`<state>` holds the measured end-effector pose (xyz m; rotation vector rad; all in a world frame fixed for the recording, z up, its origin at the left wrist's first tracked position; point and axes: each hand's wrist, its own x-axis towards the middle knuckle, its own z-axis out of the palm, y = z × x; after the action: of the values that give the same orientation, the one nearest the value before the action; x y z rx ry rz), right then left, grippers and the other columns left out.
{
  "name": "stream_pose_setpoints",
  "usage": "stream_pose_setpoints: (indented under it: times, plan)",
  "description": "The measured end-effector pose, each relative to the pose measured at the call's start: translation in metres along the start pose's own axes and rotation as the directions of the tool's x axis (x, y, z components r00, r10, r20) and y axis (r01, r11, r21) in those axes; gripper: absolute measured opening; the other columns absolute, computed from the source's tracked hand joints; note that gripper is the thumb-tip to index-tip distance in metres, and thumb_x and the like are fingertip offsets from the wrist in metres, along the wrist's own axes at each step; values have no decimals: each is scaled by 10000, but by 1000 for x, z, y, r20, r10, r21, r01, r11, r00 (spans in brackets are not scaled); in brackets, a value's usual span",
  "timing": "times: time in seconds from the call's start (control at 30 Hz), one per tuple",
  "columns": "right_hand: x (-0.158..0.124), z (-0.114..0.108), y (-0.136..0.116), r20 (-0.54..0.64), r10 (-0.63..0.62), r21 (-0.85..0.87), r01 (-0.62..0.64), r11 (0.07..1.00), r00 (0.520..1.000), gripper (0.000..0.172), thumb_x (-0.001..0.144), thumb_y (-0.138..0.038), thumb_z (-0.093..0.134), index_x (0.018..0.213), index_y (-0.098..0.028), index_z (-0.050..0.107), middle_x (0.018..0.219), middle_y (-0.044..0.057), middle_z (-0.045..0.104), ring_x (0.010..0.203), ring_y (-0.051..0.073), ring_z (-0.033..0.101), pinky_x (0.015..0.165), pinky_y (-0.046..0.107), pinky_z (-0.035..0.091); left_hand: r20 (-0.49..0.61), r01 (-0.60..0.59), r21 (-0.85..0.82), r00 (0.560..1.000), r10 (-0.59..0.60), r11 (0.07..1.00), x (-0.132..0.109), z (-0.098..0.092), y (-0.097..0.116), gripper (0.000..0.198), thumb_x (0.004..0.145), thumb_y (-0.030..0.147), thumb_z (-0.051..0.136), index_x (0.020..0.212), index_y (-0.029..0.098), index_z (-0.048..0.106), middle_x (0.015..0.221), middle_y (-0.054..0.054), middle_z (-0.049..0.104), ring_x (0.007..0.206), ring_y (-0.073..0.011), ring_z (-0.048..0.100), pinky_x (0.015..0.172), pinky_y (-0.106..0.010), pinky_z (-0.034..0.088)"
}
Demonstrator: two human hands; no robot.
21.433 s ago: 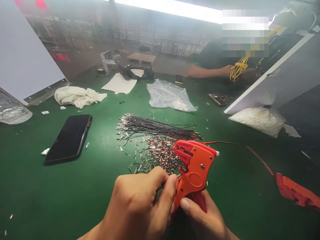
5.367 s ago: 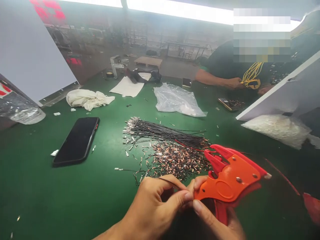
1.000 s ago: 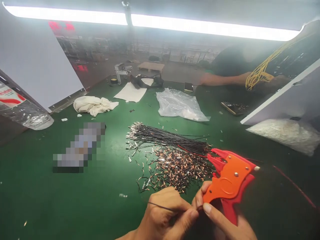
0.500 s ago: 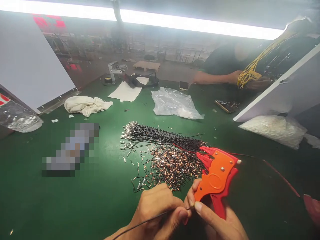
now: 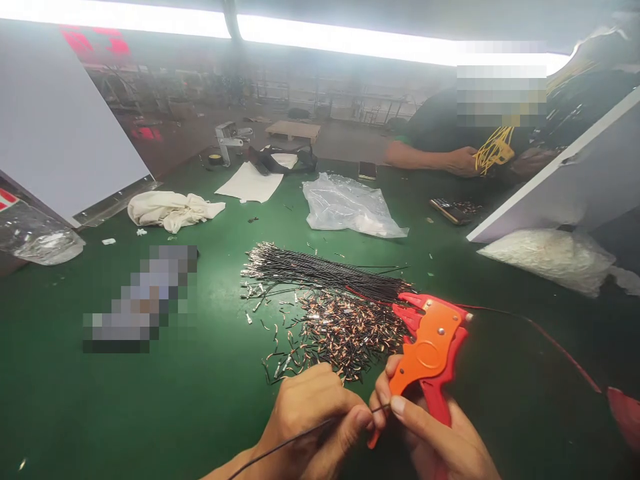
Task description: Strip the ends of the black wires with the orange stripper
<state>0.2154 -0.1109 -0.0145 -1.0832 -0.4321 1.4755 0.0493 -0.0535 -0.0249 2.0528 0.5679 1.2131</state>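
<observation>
My left hand (image 5: 313, 417) pinches a thin black wire (image 5: 280, 445) that runs back toward my wrist. My right hand (image 5: 435, 437) grips the handles of an orange-red wire stripper (image 5: 427, 350), jaws pointing up and away; its forefinger and thumb also touch the wire's end beside my left fingertips. Just beyond my hands lies a heap of cut copper-tipped wire bits (image 5: 340, 330), and behind it a bundle of black wires (image 5: 320, 270) on the green table (image 5: 200, 400).
A pixelated flat object (image 5: 140, 300) lies left. A white cloth (image 5: 167, 208), paper sheet (image 5: 250, 182), clear plastic bags (image 5: 350, 207) (image 5: 545, 257) and a plastic bottle (image 5: 30, 233) lie around. Another person's hands (image 5: 465, 160) hold yellow wires at the far right. A red object (image 5: 625, 410) lies right.
The wire stripper has tilted more upright and come slightly nearer and left. My left hand still pinches the black wire. The other person's hands have lowered with the yellow wires.
</observation>
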Motion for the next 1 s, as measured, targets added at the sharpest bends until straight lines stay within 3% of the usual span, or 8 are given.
stream_pose_setpoints:
  times: [0.2,0.33,0.47,0.53,0.7,0.8,0.87,1.0]
  plan:
    - [0,-5,-2,23,-27,-36,28,999,999,279,805,-314,785,1004,-226,610,781,10,673,724,208,654,680,361,533,-34,60,32,998,-59,998,-4,-3,0,239,1016,219,477,852,171,645,601,-2,552,568,-121,476,554,-257,362]
    - [0,-5,0,211,9,98,-30,995,977,272,799,-266,742,1046,-228,634,819,11,674,746,211,661,694,368,536,-160,106,-4,981,-105,994,4,-15,3,238,1012,208,489,817,190,623,612,18,534,568,-111,479,551,-242,379]
    - [2,-3,17,515,113,269,-285,920,850,379,667,-110,760,1020,-215,668,799,15,696,679,152,646,670,302,474,-334,262,-128,897,-290,957,13,-32,6,290,1025,239,486,764,205,608,634,31,516,572,-103,491,534,-217,406]
    - [3,-4,24,617,55,361,-344,867,785,409,611,-104,802,991,-204,687,703,-5,668,628,113,582,608,222,398,-412,274,-183,851,-327,944,16,-38,8,297,1023,286,502,759,211,614,637,30,535,579,-108,503,514,-211,410]
    - [3,-6,32,556,261,217,-441,871,789,236,675,-266,832,802,-139,680,662,-1,595,591,104,502,588,216,333,-462,255,-211,825,-326,944,20,-44,18,320,1000,374,546,743,211,648,610,24,542,584,-112,501,510,-210,408]
    - [6,-8,50,647,162,268,-421,866,745,338,588,-281,878,799,-172,637,624,-39,561,519,81,446,531,209,304,-412,259,-196,854,-319,946,18,-45,21,353,1009,382,526,724,206,638,602,20,538,584,-109,502,543,-218,414]
    - [10,-12,66,643,116,276,-370,887,757,354,700,-471,803,733,-189,592,584,-56,510,515,82,426,531,215,301,-396,265,-191,860,-321,945,17,-46,22,358,1015,378,513,723,205,629,609,18,538,593,-111,509,554,-224,415]
    - [21,-24,83,671,144,188,-355,916,727,452,752,-608,749,744,-176,614,643,-35,599,568,113,551,547,240,387,-424,262,-184,848,-317,947,19,-47,21,351,1020,335,509,714,202,619,616,14,536,597,-116,501,541,-238,394]
